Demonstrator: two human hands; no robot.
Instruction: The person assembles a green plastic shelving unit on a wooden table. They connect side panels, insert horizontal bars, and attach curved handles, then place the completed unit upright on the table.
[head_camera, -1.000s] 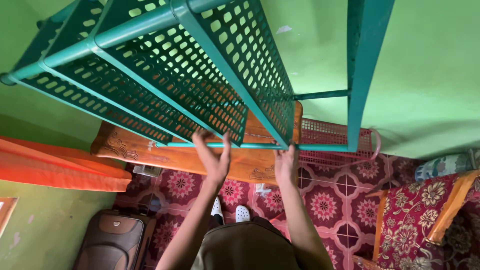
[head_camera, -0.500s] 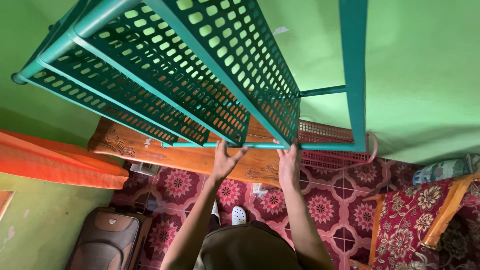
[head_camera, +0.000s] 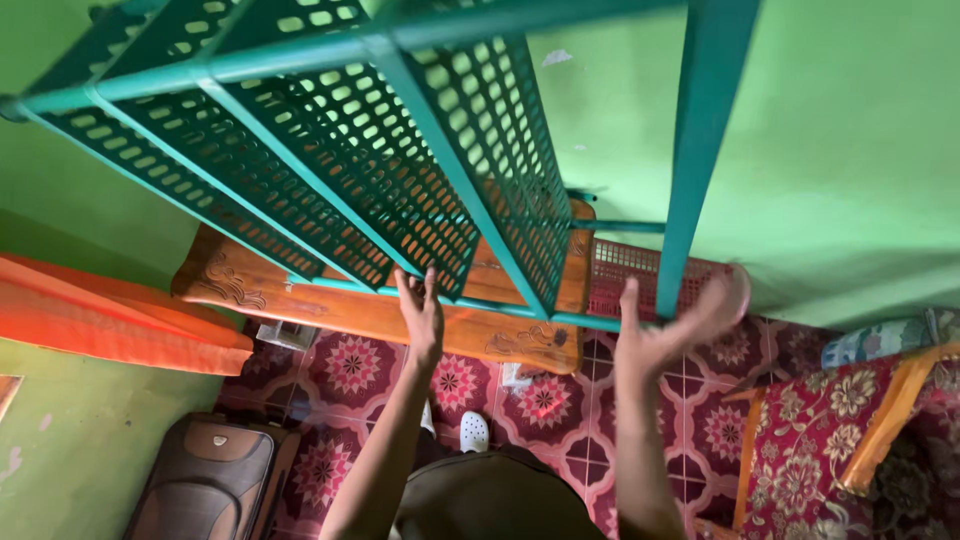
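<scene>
Filling most of the view, a teal metal rack (head_camera: 330, 170) with perforated shelves hangs tilted against the green wall (head_camera: 850, 180), its long rails running from upper left down to lower right. Below the rack lies a carved wooden headboard (head_camera: 330, 305), resting lengthwise across the red patterned floor (head_camera: 560, 410). Beyond the rack's lower end, a red perforated basket (head_camera: 625, 275) sits against the wall. Left of the rack, an orange cloth (head_camera: 110, 310) slopes downward, and beneath that a brown suitcase (head_camera: 205, 485) stands on the floor. Right of the rack, a red floral cushion (head_camera: 810, 450) shows with a wooden frame.

The left hand (head_camera: 420, 315) is raised with fingers spread, its fingertips touching the rack's bottom rail, not closed around it. The right hand (head_camera: 680, 325) is open too, blurred, just beside the rack's upright post; whether it touches the post cannot be told. A white shoe (head_camera: 473, 432) peeks out on the floor under the rack.
</scene>
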